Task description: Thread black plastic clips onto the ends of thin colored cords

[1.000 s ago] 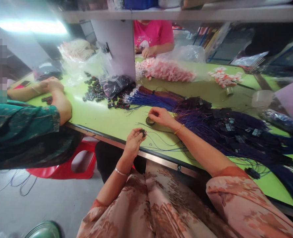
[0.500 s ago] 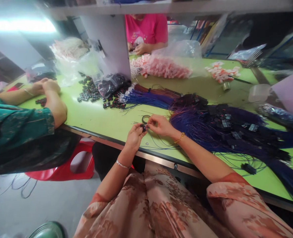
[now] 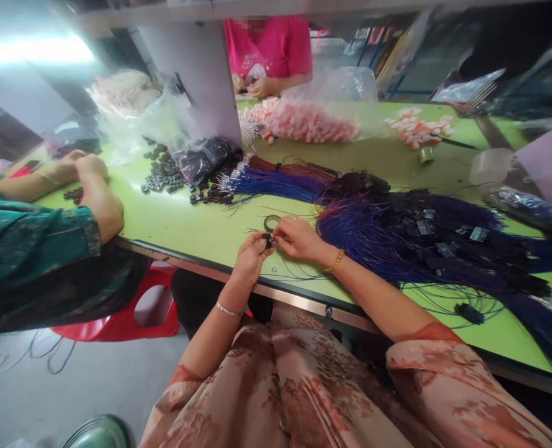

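In close two-handed work over the table [image 3: 201,227], the black connector [image 3: 268,241] is tightly pinched by the left hand [image 3: 249,256] and met by the pinched right hand [image 3: 300,239], whose contents cannot be told, steadiness seemingly called for.

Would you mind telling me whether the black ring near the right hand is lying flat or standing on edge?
It looks flat: the ring shows as a broad oval, with green table visible through it.

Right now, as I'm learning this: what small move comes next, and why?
Probably ease a thin wire toward the black piece with the right hand: the left hand holds that piece, and the right fingertips are at its edge, wires trailing below.
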The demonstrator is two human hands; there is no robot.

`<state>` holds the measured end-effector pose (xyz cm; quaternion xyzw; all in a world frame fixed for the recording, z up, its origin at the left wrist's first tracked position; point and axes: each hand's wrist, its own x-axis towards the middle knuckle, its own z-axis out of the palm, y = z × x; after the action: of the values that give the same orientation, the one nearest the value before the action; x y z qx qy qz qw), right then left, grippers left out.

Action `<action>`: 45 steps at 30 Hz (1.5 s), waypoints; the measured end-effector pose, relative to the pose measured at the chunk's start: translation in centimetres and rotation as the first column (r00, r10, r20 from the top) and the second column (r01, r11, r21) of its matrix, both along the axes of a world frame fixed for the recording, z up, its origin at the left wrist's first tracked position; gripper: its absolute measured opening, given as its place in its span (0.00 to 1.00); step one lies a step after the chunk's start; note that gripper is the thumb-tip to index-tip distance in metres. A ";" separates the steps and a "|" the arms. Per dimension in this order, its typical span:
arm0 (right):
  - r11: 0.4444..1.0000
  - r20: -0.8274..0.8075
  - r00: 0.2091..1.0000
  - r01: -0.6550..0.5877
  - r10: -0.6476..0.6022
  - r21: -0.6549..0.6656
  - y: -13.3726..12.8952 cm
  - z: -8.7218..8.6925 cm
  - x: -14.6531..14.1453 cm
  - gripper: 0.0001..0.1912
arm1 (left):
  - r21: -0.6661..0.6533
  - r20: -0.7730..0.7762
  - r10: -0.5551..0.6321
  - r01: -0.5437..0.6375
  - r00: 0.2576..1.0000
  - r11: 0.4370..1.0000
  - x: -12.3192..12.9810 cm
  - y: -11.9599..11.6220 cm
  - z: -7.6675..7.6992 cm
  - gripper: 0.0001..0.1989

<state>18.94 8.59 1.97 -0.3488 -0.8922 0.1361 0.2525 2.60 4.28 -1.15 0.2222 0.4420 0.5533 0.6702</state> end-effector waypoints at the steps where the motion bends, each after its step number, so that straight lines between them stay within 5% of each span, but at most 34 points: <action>1: 1.000 0.007 1.000 -0.007 0.007 0.009 0.0 -0.2 -0.1 0.04 | 0.002 -0.012 -0.005 0.005 1.000 1.000 0.1 0.0 0.0 0.10; 16: 0.998 0.130 0.990 0.058 -0.059 0.013 -0.3 -0.7 -0.2 0.06 | -0.006 -0.066 0.023 -0.024 0.998 1.000 0.7 -0.2 0.0 0.14; 24: 0.982 0.049 0.997 0.067 -0.059 -0.178 -1.2 2.1 0.2 0.16 | 0.125 -0.119 0.067 -0.052 0.991 0.991 1.0 -0.5 0.8 0.16; 27: 0.968 -0.068 0.971 0.220 -0.229 -0.117 -0.8 3.2 2.5 0.16 | 0.241 -0.252 0.112 -0.049 0.961 0.969 -1.1 0.5 1.4 0.16; 30: 0.854 -0.183 0.841 0.520 -0.509 0.011 0.1 4.2 6.8 0.21 | 0.365 -0.504 0.318 -0.135 0.803 0.921 -5.3 3.1 1.8 0.13; 33: 0.627 -0.205 0.646 0.763 -0.736 0.155 0.9 4.3 11.2 0.24 | 0.427 -0.739 0.439 -0.149 0.510 0.892 -10.3 6.7 1.7 0.15; 35: 0.540 -0.092 0.572 0.807 -0.815 0.239 1.2 3.3 13.3 0.23 | 0.435 -0.846 0.438 -0.083 0.304 0.897 -13.3 8.9 1.4 0.21; 40: 0.552 0.108 0.545 0.792 -0.832 0.261 1.6 0.4 14.8 0.24 | 0.300 -0.952 0.306 0.142 -0.026 0.943 -17.5 12.1 0.2 0.25; 45: 0.542 0.019 0.562 0.786 -0.827 0.299 0.4 2.4 14.2 0.29 | 0.239 -0.951 0.260 0.137 -0.167 0.961 -18.6 11.3 0.2 0.14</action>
<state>33.19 8.96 4.40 -0.6944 -0.6569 -0.1404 0.2581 -15.97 15.60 -0.95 0.6281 0.7289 0.2706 0.0309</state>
